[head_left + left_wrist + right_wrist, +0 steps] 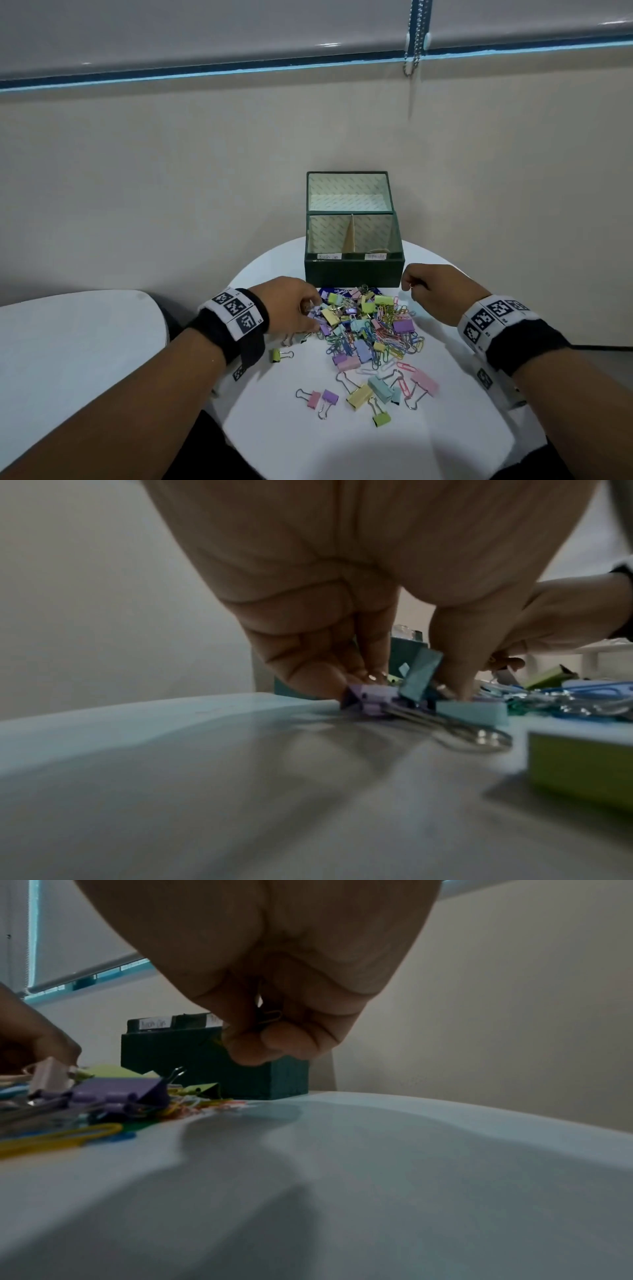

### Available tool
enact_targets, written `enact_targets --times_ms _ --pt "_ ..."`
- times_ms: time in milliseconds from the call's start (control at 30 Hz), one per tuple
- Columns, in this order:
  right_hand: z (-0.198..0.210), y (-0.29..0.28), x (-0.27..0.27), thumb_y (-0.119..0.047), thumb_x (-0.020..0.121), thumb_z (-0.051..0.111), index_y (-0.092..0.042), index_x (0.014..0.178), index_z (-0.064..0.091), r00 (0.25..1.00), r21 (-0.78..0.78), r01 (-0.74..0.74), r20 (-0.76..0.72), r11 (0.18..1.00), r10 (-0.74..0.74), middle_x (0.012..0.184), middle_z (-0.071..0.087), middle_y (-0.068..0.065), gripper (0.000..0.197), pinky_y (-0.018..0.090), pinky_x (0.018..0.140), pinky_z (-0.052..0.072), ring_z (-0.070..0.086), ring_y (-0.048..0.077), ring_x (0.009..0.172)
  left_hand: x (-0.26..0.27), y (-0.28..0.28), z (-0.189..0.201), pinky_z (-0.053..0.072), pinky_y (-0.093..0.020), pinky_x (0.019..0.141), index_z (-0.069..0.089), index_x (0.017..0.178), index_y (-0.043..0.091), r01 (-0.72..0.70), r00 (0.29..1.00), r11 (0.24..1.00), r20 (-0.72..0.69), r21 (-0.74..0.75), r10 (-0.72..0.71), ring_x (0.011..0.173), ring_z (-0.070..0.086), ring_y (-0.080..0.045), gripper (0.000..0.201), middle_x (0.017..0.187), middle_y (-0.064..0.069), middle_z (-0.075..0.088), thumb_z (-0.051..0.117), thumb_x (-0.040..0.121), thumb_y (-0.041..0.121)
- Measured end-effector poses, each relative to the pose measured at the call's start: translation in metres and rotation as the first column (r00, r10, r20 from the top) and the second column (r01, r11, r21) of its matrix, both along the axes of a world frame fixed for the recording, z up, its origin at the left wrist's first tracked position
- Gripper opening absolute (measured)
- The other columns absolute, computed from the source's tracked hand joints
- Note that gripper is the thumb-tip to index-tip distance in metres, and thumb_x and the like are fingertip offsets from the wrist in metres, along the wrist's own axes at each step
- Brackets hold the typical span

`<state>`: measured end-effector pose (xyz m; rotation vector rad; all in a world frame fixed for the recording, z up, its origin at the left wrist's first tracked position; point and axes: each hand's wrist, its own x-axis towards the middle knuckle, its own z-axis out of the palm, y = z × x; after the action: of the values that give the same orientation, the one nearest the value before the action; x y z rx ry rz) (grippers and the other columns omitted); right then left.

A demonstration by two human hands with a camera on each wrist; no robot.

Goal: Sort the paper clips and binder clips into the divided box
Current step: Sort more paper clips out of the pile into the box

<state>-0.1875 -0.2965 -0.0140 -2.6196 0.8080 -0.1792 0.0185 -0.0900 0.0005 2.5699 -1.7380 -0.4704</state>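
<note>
A dark green divided box (352,272) stands open at the back of the round white table (301,435), with a label on each front compartment. In front of it lies a mixed pile of pastel binder clips and coloured paper clips (371,330). My left hand (310,308) reaches into the pile's left edge. Its thumb and fingers (318,674) pinch a teal binder clip (419,677), and the fingertips touch a purple binder clip (363,697) on the table. My right hand (409,286) hovers curled by the box's right front corner, holding a paper clip (272,1016).
Loose binder clips (359,394) lie scattered toward the table's front, and a single green binder clip (275,355) sits by my left wrist. A blue packet (337,291) lies under the pile's far edge. Another white table (68,342) stands to the left. A wall is close behind.
</note>
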Motion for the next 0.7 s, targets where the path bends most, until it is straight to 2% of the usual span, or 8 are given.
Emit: enact_targets --times_ms 100,200,267,367,433,500,600,700 --pt "-0.001 0.0 0.001 -0.011 0.096 0.044 -0.022 0.094 0.063 1.0 0.018 0.002 -0.004 1.0 -0.002 0.086 0.061 -0.01 0.023 0.03 0.076 0.043 0.056 0.017 0.083 0.0 0.002 0.0 0.045 -0.018 0.07 0.064 0.118 0.033 -0.012 0.999 0.995 -0.048 -0.099 0.007 0.08 0.055 -0.003 0.026 0.093 0.015 0.058 0.066 0.092 0.031" --pt "-0.002 -0.002 0.0 -0.012 0.098 0.041 -0.021 0.092 0.062 1.0 0.007 -0.01 0.027 1.0 0.01 0.094 0.065 -0.006 0.023 0.033 0.081 0.048 0.059 0.02 0.088 0.003 0.004 0.003 0.044 -0.02 0.072 0.064 0.117 0.032 -0.06 0.998 0.98 -0.039 -0.188 0.054 0.08 0.058 -0.006 0.025 0.09 0.015 0.061 0.058 0.095 0.022" --pt "-0.003 -0.002 -0.001 -0.014 0.1 0.041 -0.019 0.087 0.059 0.998 -0.004 -0.016 0.054 1.0 0.016 0.086 0.064 -0.005 0.022 0.032 0.075 0.046 0.057 0.019 0.082 0.004 0.004 0.005 0.044 -0.022 0.078 0.064 0.121 0.033 -0.085 0.996 0.975 -0.028 -0.206 0.081 0.087 0.058 -0.009 0.027 0.102 0.012 0.061 0.06 0.095 0.028" --pt "-0.002 0.0 -0.001 -0.023 0.102 0.041 -0.015 0.079 0.053 0.996 -0.036 -0.012 0.085 0.999 0.015 0.071 0.058 0.001 0.027 0.034 0.066 0.042 0.051 0.02 0.068 0.004 0.006 0.005 0.047 -0.025 0.083 0.064 0.119 0.04 -0.069 0.997 0.972 -0.041 -0.223 0.062 0.093 0.056 -0.011 0.031 0.114 0.014 0.048 0.069 0.089 0.038" --pt "-0.001 0.001 -0.001 -0.029 0.103 0.041 -0.018 0.074 0.049 0.997 -0.049 -0.014 0.08 0.999 0.018 0.067 0.055 0.0 0.032 0.033 0.061 0.04 0.05 0.018 0.064 0.001 0.008 0.007 0.048 -0.024 0.076 0.071 0.101 0.04 -0.063 0.996 0.969 -0.07 -0.238 0.048 0.088 0.054 -0.009 0.021 0.11 0.015 0.044 0.077 0.081 0.042" --pt "-0.001 0.002 -0.001 -0.03 0.103 0.042 -0.022 0.07 0.045 0.998 -0.053 -0.017 0.067 0.998 0.021 0.065 0.054 -0.003 0.034 0.032 0.058 0.036 0.049 0.016 0.063 -0.006 0.01 0.007 0.05 -0.026 0.072 0.072 0.086 0.036 -0.048 0.994 0.986 -0.101 -0.162 0.032 0.085 0.054 -0.007 0.022 0.104 0.017 0.045 0.082 0.073 0.05" --pt "0.001 0.003 -0.001 -0.03 0.103 0.042 -0.022 0.068 0.042 0.997 -0.058 -0.012 0.073 0.998 0.016 0.063 0.051 -0.003 0.036 0.032 0.056 0.033 0.047 0.016 0.061 -0.014 0.009 0.003 0.053 -0.031 0.082 0.072 0.09 0.037 0.021 0.999 0.999 -0.024 -0.036 -0.022 0.091 0.051 -0.004 0.033 0.104 0.017 0.044 0.083 0.067 0.057" --pt "0.002 0.005 -0.001 -0.03 0.103 0.042 -0.023 0.067 0.041 0.998 -0.065 -0.004 0.062 0.998 0.008 0.062 0.05 -0.003 0.037 0.031 0.056 0.032 0.047 0.015 0.06 -0.015 0.008 0.002 0.05 -0.029 0.084 0.075 0.093 0.036 0.105 0.994 0.992 -0.019 -0.073 -0.107 0.096 0.047 -0.003 0.028 0.104 0.017 0.043 0.084 0.071 0.052"
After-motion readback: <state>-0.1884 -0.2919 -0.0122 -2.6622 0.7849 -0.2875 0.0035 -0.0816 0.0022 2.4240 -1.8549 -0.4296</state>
